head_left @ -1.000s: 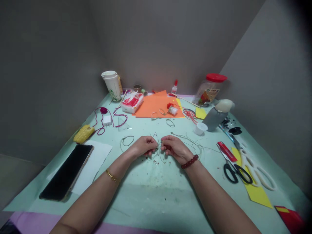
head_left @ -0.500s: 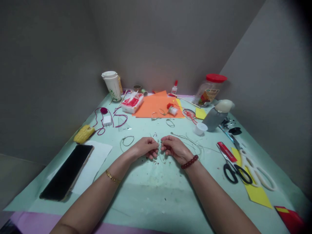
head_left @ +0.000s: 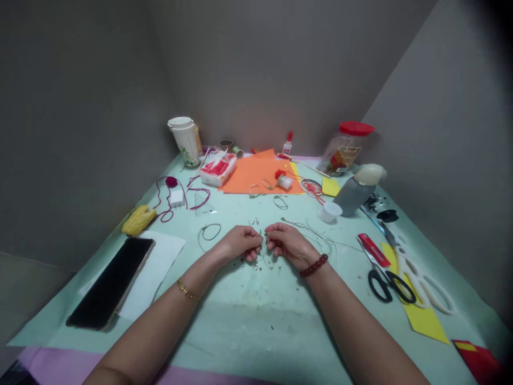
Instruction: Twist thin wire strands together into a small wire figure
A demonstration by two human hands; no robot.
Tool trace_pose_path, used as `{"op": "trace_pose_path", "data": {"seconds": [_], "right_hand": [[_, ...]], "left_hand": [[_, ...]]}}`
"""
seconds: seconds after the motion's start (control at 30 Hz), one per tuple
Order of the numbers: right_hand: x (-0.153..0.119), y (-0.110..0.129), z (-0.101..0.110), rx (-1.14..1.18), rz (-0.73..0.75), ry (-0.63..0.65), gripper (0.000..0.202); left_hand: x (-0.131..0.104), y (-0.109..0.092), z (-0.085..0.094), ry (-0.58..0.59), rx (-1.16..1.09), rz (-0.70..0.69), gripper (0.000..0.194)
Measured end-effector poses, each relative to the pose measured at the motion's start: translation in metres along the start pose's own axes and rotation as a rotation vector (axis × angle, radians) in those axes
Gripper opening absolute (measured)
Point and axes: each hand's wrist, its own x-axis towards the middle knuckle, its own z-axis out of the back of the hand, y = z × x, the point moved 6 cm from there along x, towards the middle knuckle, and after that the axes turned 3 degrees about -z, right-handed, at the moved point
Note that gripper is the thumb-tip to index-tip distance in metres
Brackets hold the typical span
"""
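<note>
Head view shows us both hands meeting at the middle of the pale green tabletop (head_left: pixel 256 315), knuckles almost touching. Our left hand (head_left: pixel 239 243) and right hand (head_left: pixel 287 244) each have fingers curled in, pinching a thin pale cord (head_left: pixel 263 251) between thumb and fingertips — the cord runs across the small gap between them and dangles in a slack loop onto the tabletop just below. How tightly each pinch closes we cannot quite make out, the strand being so fine.

We judge the cord to be very light and limp, with no stiffness of its own; it will sag wherever it is unsupported and may slip through dry fingertips. Best taken close to the working point, both pinches near each other, so little slack hangs between.

More of the same cord trails off to the right (head_left: pixel 320 240), and a small finished loop (head_left: pixel 210 231) lies to the left. Black scissors (head_left: pixel 390 286) sit well apart on the right, a dark phone (head_left: pixel 112 283) on the left, and orange paper (head_left: pixel 256 174) lies farther back.
</note>
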Motion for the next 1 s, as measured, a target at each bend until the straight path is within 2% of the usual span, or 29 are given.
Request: {"op": "trace_pose_path", "data": {"seconds": [0.23,0.37,0.47,0.57,0.63,0.7,0.8,0.9,1.0], "right_hand": [[-0.003,0.002,-0.002,-0.09,0.0,-0.01,0.009],[-0.004,0.004,0.0,-0.246,0.039,0.006,0.016],[-0.006,0.011,0.004,-0.526,0.143,-0.042,0.013],[-0.011,0.024,0.004,-0.885,0.32,-0.173,0.01],[-0.016,0.032,0.001,-1.019,0.438,-0.257,0.013],[-0.019,0.037,-0.001,-1.037,0.492,-0.319,0.015],[-0.021,0.038,0.0,-0.959,0.482,-0.382,0.016],[-0.022,0.039,-0.001,-0.953,0.525,-0.407,0.016],[-0.024,0.041,-0.006,-1.051,0.619,-0.396,0.017]], "left_hand": [[0.003,0.002,-0.001,-0.093,-0.007,-0.027,0.016],[0.004,0.002,-0.001,-0.104,-0.006,-0.022,0.014],[0.004,0.002,0.0,-0.093,-0.009,-0.017,0.013],[0.005,0.003,0.0,-0.084,-0.011,-0.012,0.013],[0.005,0.003,-0.001,-0.083,-0.006,-0.004,0.014],[0.004,0.003,-0.001,-0.085,-0.001,-0.001,0.014],[0.0,-0.002,-0.001,-0.064,0.003,-0.007,0.018],[-0.003,-0.008,0.003,-0.034,0.025,-0.017,0.023],[-0.005,-0.01,0.006,-0.007,0.049,-0.005,0.018]]}}
